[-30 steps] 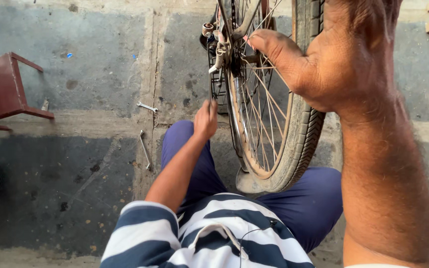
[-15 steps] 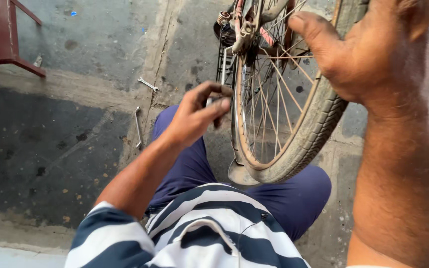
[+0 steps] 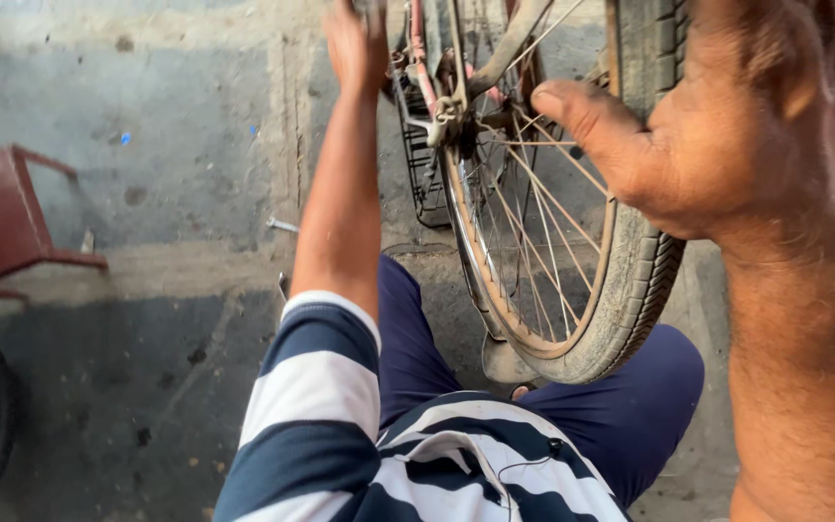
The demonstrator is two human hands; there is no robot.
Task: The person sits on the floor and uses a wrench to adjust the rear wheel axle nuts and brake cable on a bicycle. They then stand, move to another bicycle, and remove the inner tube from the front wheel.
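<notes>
One camera only, worn on the head, looks steeply down over the person's striped shirt [image 3: 417, 454] and bent knees to the concrete floor [image 3: 147, 213]. It sits very near the right hand [image 3: 717, 145] at 2 o'clock; the bicycle wheel [image 3: 572, 271] runs from 12 toward centre, the left hand [image 3: 355, 43] reaches to 11 o'clock

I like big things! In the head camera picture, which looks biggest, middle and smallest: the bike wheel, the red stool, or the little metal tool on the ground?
1. Bike wheel
2. Red stool, partly cut off
3. Metal tool
</notes>
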